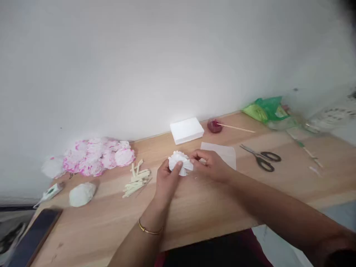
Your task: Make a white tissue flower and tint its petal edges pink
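My left hand [166, 181] pinches a small white tissue-paper flower [180, 162] from the left and below, thumb against it. On its right side, my right hand [210, 164] has its fingertips closed on the same flower. Both hands hover just above the wooden table [194, 207], near its middle. A gold bangle sits on my left wrist.
A pile of pink-and-white paper flowers [96, 155] lies at the left, with cream paper strips [137, 181], a white lump [82, 194], a small tube [48, 193] and a dark phone [33, 237]. Behind: white tissue stack [187, 130], red dish with stick [214, 126], flat sheet [222, 152], scissors [263, 157], green bag [265, 109].
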The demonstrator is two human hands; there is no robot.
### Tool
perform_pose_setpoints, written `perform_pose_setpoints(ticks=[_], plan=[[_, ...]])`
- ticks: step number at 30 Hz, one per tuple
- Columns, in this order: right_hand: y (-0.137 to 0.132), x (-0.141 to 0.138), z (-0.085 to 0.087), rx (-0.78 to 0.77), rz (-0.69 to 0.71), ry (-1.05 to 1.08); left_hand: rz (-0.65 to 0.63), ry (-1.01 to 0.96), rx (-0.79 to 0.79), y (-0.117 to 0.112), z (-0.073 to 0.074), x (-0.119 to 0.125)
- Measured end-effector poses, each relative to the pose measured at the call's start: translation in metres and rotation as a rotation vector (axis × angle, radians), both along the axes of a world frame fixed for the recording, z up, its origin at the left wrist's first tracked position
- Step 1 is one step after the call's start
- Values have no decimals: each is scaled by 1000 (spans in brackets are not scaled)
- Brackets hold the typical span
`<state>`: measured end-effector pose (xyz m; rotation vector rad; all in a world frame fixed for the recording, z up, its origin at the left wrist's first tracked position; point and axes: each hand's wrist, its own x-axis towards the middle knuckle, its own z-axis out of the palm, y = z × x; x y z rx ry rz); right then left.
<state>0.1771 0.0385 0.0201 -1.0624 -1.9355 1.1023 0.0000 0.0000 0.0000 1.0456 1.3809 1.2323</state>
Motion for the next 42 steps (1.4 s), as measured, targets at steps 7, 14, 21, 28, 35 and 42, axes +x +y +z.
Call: perform_pose_setpoints(ticks=[7, 14, 21, 28, 35, 42], plan=[[-1, 2, 2, -67, 45, 34, -4, -37, 7, 0, 2, 4], [-2, 1, 1, 8, 32, 44, -42, 218, 71, -3, 3, 2], [-2, 1, -3, 157, -6, 22, -28, 402, 137, -7, 7, 7], [-3, 2, -1, 188, 120, 24, 34, 324, 230, -8, 5, 6], [-5, 2, 4, 206, 120, 88, 23, 379, 303, -10, 3, 6], [-6, 3, 4, 227, 63, 129, -88, 572, 444, -12, 8, 7]])
